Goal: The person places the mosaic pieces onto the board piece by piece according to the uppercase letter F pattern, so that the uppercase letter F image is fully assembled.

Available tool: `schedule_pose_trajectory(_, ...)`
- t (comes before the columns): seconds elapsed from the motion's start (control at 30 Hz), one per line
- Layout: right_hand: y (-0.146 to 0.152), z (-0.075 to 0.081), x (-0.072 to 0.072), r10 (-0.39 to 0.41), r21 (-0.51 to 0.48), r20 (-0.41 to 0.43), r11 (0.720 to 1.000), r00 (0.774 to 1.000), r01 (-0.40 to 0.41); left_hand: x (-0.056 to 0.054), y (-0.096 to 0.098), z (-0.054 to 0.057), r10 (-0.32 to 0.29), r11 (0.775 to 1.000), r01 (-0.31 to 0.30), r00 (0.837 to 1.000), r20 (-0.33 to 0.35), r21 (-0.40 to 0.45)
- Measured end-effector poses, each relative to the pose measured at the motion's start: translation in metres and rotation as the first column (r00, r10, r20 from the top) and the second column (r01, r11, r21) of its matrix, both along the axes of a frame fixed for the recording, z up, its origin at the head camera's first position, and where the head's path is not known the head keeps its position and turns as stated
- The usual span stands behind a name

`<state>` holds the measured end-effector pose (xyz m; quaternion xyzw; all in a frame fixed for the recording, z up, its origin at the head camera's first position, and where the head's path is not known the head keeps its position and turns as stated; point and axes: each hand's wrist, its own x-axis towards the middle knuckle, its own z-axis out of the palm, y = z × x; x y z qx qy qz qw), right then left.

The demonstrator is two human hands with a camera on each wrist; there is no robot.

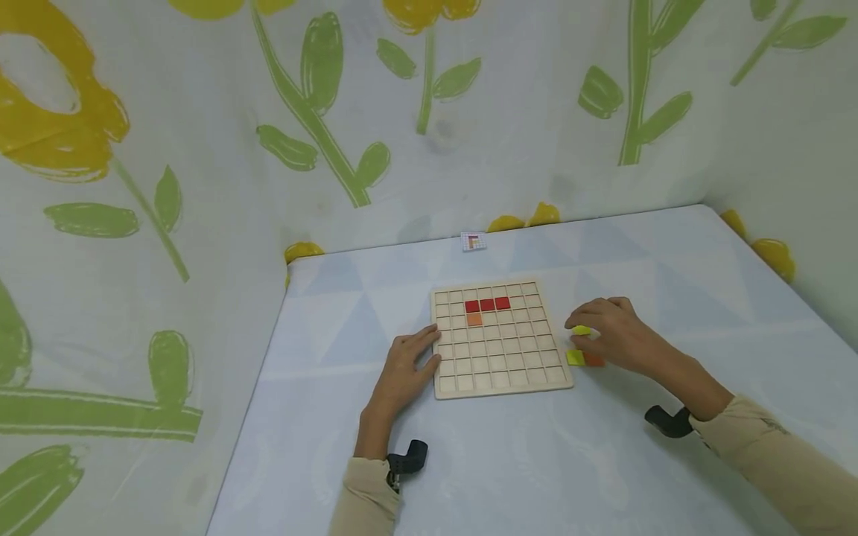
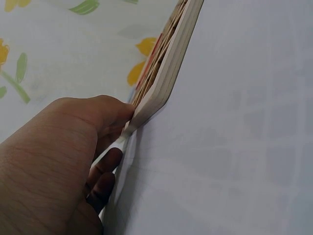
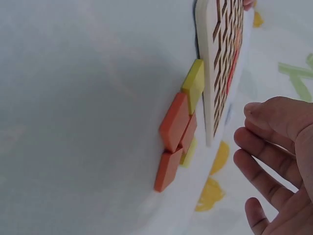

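Right of the board point(image 1: 510, 346), the right hand point(image 1: 615, 334) hovers over the loose tiles point(image 3: 176, 121), fingers parted, pinching nothing; the left hand point(image 1: 399, 371), fingers spread, touches the board's left edge. Gripping one tile by its sides looks surest.

In the head view, the person's right grip point(image 1: 613, 333) partly hid the square orange tiles point(image 1: 593, 359); print on the small white rectangular card point(image 1: 473, 241) was too small to read. The left wrist view cut off the pale wooden grid board point(image 2: 168, 73).
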<state>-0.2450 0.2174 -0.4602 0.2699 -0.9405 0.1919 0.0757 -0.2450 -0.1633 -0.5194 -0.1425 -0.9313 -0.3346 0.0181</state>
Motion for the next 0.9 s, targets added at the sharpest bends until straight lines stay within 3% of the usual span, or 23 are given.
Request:
schedule_pose_trajectory(0.3, 0.015, -0.01, 0.014, 0.018, -0.023, -0.061, 1.0, 0.998, -0.02, 0.001, -0.002, 0.0, -0.004, 1.0, 0.004, 1.0, -0.001, 0.005)
schedule_pose_trajectory(0.53, 0.021, -0.018, 0.021, 0.009, -0.005, -0.021, 1.0, 1.0, -0.009, 0.0, -0.003, -0.001, -0.008, 1.0, 0.008, 1.0, -0.004, 0.002)
schedule_pose_trajectory(0.67, 0.023, -0.022, 0.023, 0.011, 0.032, -0.031, 0.999, 0.999, -0.01, -0.001, -0.003, -0.002, -0.011, 1.0, 0.011, 1.0, -0.006, 0.006)
schedule_pose_trajectory(0.9, 0.026, -0.026, 0.028, 0.026, 0.013, -0.079, 1.0, 0.997, -0.025, -0.001, -0.002, -0.001, -0.025, 0.999, 0.026, 1.0, -0.016, 0.021)
